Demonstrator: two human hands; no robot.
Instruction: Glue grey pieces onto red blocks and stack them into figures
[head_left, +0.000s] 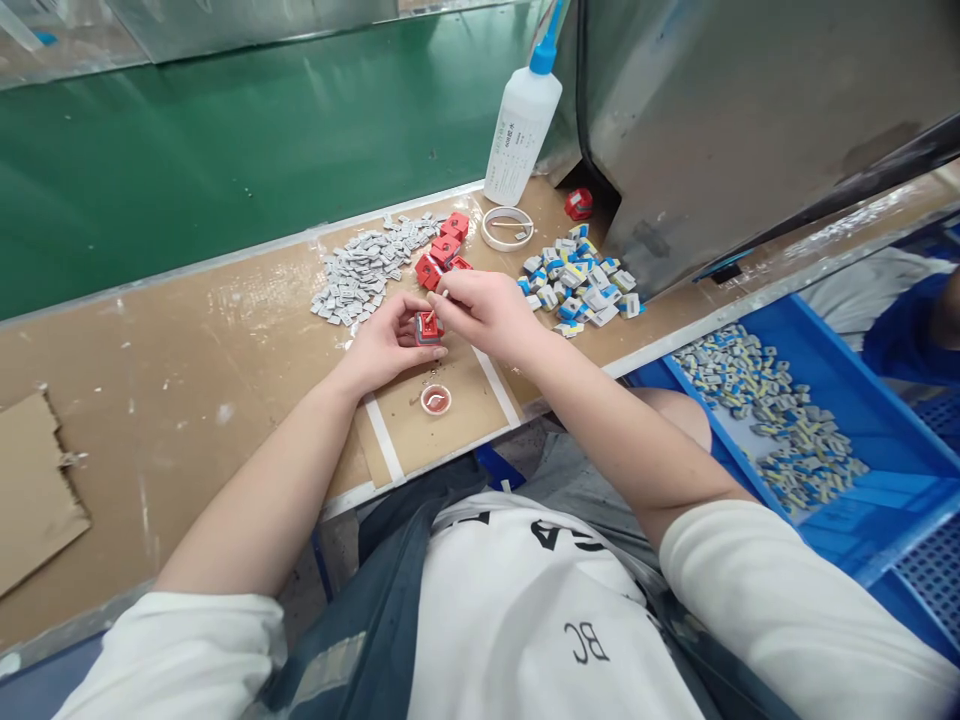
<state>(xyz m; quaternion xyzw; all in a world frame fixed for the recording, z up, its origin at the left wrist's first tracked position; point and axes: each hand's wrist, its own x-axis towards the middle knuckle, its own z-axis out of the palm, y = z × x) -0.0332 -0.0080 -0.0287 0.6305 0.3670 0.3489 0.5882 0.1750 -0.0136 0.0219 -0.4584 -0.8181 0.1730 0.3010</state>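
Left hand [390, 345]: a small red block [427, 327] is pinched in its fingers, mid-frame over the surface [187, 370].
Right hand [487, 312]: a thin stick [442, 297] is gripped, fingers pressed together (tip at the block).
Below: a small dish [436, 399].
Above: red blocks [444, 250], grey pieces [364, 270].

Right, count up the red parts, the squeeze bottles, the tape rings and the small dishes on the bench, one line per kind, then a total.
Red parts: 6, with 4 in a cluster, 1 alone by the metal housing, and 1 in the left hand under the right hand
Squeeze bottle: 1
Tape ring: 1
Small dish: 1
Total: 9
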